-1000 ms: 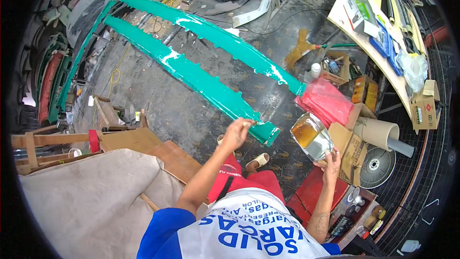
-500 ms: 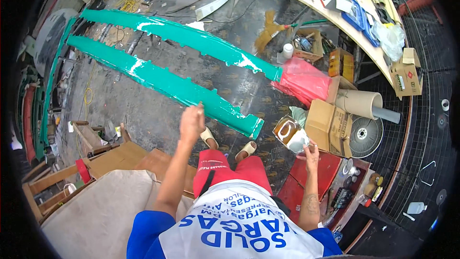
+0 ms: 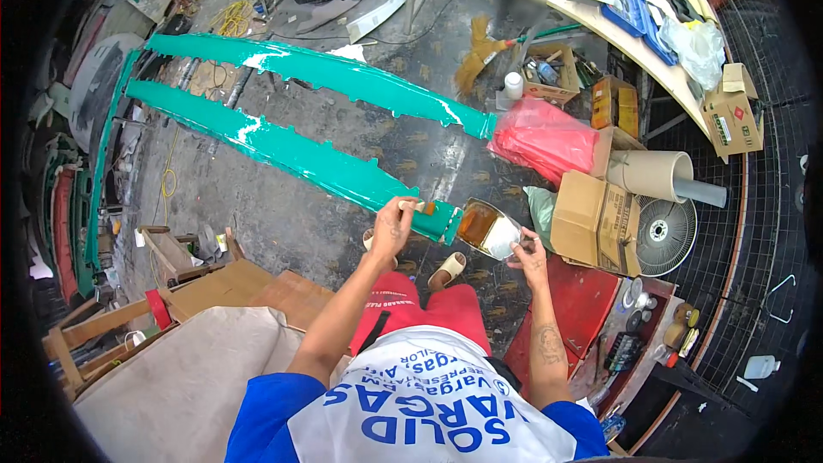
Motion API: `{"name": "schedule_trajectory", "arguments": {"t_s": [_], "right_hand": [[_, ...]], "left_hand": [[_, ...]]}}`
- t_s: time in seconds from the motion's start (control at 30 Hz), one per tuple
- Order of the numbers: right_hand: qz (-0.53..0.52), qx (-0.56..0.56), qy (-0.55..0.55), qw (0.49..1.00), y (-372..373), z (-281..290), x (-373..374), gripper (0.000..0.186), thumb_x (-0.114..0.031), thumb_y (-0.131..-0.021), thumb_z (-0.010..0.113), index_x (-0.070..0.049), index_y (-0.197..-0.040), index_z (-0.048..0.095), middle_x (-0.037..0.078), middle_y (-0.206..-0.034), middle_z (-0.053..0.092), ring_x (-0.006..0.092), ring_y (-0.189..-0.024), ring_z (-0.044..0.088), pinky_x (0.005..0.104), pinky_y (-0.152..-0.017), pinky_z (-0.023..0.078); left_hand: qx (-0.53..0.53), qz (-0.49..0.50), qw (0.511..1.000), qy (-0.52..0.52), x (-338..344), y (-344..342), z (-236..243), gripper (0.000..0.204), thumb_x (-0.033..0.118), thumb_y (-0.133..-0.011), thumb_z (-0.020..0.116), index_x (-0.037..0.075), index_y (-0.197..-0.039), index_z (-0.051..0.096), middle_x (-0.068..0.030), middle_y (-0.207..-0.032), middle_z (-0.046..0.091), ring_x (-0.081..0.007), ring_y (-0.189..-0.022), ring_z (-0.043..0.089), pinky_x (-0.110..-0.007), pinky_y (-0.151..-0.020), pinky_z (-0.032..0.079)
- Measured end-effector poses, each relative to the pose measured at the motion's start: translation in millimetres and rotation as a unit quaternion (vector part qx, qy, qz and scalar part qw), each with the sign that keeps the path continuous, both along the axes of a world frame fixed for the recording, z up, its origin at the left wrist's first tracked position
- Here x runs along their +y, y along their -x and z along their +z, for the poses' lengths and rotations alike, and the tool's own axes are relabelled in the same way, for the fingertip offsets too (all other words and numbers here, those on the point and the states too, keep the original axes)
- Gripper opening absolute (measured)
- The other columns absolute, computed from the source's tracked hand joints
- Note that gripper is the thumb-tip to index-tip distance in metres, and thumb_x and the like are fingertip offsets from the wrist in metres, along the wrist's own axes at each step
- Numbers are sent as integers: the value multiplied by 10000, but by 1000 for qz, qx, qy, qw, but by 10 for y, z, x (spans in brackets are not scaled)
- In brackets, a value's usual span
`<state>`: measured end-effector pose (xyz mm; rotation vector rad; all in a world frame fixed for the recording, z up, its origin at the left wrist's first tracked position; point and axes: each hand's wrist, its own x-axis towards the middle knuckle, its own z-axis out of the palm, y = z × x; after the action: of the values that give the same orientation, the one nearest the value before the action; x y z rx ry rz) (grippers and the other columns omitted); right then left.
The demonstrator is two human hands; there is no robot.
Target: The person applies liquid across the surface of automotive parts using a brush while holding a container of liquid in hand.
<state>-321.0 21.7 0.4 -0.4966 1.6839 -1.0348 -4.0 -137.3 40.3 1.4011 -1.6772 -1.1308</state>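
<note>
The left hand (image 3: 393, 227) pinches a small, pale piece (image 3: 412, 205) between thumb and fingertips over the near end of a long, narrow, green panel (image 3: 317, 163); contact cannot be told. The right hand (image 3: 531, 259) pinches the edge of a shallow, shiny, pale tray (image 3: 504, 238) holding amber liquid (image 3: 477, 225), just beside that end.

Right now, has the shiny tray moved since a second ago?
Yes, the tray moved left, away from the cardboard box and toward the nearer green panel.
</note>
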Motion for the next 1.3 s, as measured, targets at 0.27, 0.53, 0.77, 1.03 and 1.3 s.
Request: {"name": "schedule_trajectory", "arguments": {"t_s": [0.27,0.53,0.77,1.03,1.3], "right_hand": [[7,-2,14,1000,-60,-11,-27,596,-143,-834,758,-113,-1358,477,101,-1035,584,207,-904,644,332,-622,622],[1,-5,15,1000,-99,1,-19,579,-135,-857,736,-103,-1368,468,84,-1002,573,187,-856,635,328,-613,624],[1,-2,10,1000,-167,8,-47,569,-123,-870,718,-85,-1375,460,71,-964,571,179,-835,642,334,-608,631],[-13,-13,20,1000,-116,-68,12,595,-162,-846,756,-123,-1370,476,98,-1060,578,196,-894,642,311,-598,614],[-4,12,16,1000,-137,-43,10,574,-115,-867,713,-95,-1381,459,72,-984,542,163,-834,609,341,-609,633]], "left_hand": [[-111,28,991,70,-650,-767,-5,230,197,-982,556,4,-1020,676,-114,-810,666,-215,-714,629,-352,-645,487],[-244,-221,919,215,-268,-52,111,128,99,-902,577,50,-999,643,-136,-1040,657,-345,-953,613,-451,-789,489],[-17,-55,998,6,-655,-326,75,241,192,-994,539,-9,-953,666,-173,-900,686,-338,-801,663,-402,-753,525],[-227,-103,929,273,-798,-547,155,157,134,-935,537,30,-909,651,-174,-878,648,-349,-845,622,-444,-747,490],[-53,-91,994,36,-703,-304,34,264,212,-1007,531,-6,-1008,680,-168,-900,693,-307,-844,680,-386,-763,530]]}}
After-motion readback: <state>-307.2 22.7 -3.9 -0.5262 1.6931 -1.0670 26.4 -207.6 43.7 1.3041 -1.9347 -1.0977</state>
